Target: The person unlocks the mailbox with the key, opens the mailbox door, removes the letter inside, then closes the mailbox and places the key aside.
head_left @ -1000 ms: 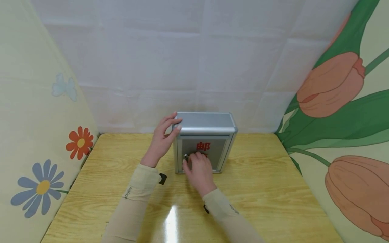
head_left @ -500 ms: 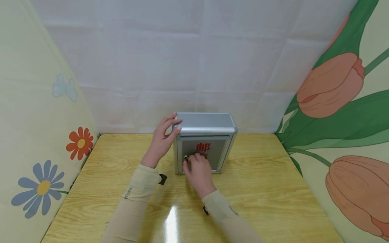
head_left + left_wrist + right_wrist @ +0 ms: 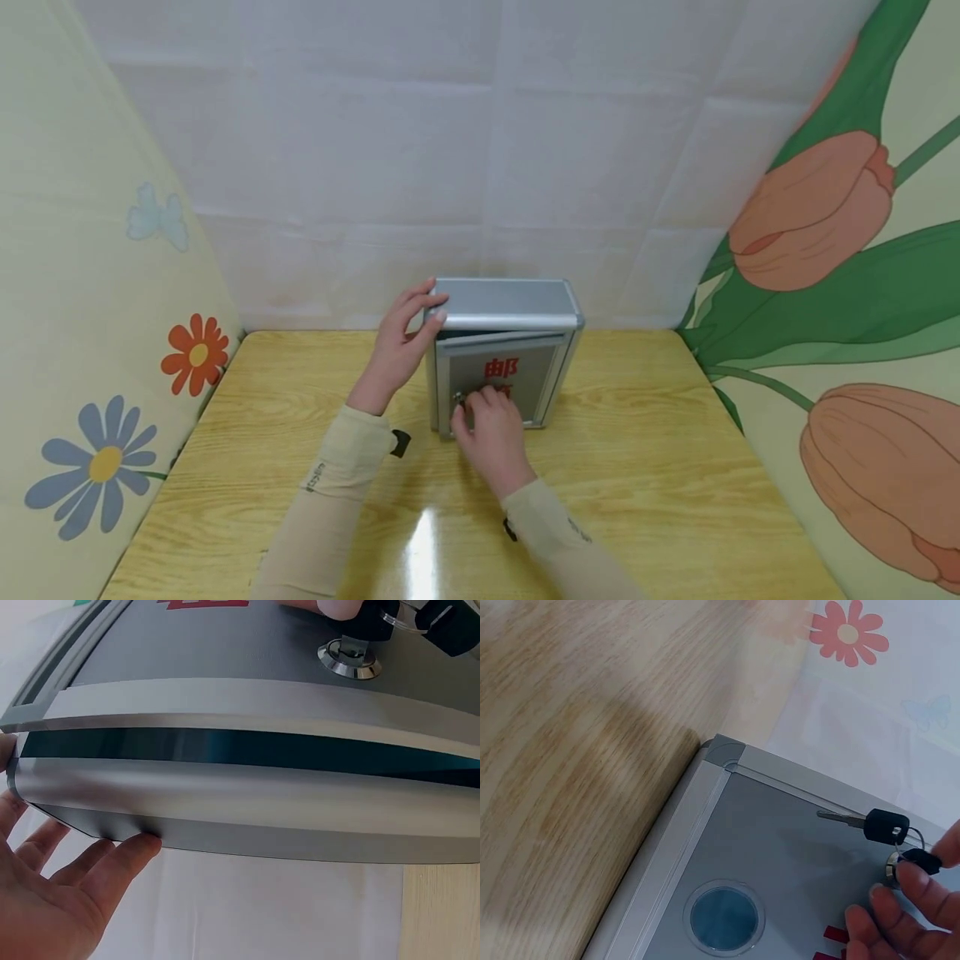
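A grey metal mailbox (image 3: 504,298) with red characters stands upright on the table. Its front door (image 3: 538,367) is ajar, leaving a dark gap (image 3: 225,748) under the top rim in the left wrist view. My left hand (image 3: 396,348) holds the box's upper left corner, fingers and thumb spread over top and side. With thumb and fingers, my right hand (image 3: 491,427) pinches the black-headed key (image 3: 924,861) that sits in the door's lock (image 3: 350,661). A second black-headed key (image 3: 886,826) hangs from the same ring, its blade pointing away.
The mailbox rests on a wood-grain table (image 3: 637,467), close to a white cloth backdrop (image 3: 390,150). Painted flower panels (image 3: 847,217) flank it on both sides. A round window (image 3: 724,916) is set low in the door.
The mailbox door has swung slightly outward at its left side, and a gap shows below the top rim. My right hand has moved a little toward me with the key; my left stays put.
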Motion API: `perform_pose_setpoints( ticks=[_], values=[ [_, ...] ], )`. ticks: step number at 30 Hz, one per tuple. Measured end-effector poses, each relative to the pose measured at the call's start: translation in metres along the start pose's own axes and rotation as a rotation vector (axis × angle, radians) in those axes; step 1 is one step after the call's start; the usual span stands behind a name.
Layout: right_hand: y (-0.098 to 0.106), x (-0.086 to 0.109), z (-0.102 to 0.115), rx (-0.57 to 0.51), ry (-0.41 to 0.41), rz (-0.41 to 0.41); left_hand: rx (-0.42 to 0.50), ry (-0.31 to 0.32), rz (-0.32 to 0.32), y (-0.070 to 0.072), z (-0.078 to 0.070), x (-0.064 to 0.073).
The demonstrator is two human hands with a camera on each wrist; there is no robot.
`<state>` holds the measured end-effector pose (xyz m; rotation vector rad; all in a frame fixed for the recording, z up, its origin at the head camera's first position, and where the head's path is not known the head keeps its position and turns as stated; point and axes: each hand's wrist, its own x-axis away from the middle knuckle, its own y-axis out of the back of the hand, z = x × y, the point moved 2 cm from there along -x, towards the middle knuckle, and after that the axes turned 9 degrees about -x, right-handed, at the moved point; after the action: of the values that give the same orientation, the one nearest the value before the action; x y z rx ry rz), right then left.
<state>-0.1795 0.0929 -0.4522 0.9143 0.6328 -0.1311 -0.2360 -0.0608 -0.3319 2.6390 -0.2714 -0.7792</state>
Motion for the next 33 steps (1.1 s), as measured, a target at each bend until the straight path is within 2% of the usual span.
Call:
perform_pose_setpoints(
  ticks=[13, 16, 21, 24, 27, 33],
  values=[
    [0.008, 0.004, 0.0, 0.017, 0.027, -0.012, -0.009, -0.007, -0.009, 0.0, 0.0, 0.0],
    [0.014, 0.002, 0.003, 0.0, 0.093, -0.085, -0.007, -0.008, -0.008, 0.0, 0.0, 0.0],
    [0.034, -0.013, 0.017, -0.095, 0.274, -0.259, -0.006, -0.013, -0.01, 0.001, 0.0, 0.0],
    [0.045, -0.025, 0.028, -0.106, 0.349, -0.303, -0.01, -0.019, -0.009, 0.001, -0.001, -0.001],
    [0.05, -0.034, 0.035, -0.077, 0.372, -0.281, -0.018, -0.019, -0.006, 0.0, 0.0, -0.001],
    [0.048, -0.042, 0.04, -0.033, 0.344, -0.213, -0.032, -0.022, -0.011, -0.001, 0.002, 0.0]
  ],
)
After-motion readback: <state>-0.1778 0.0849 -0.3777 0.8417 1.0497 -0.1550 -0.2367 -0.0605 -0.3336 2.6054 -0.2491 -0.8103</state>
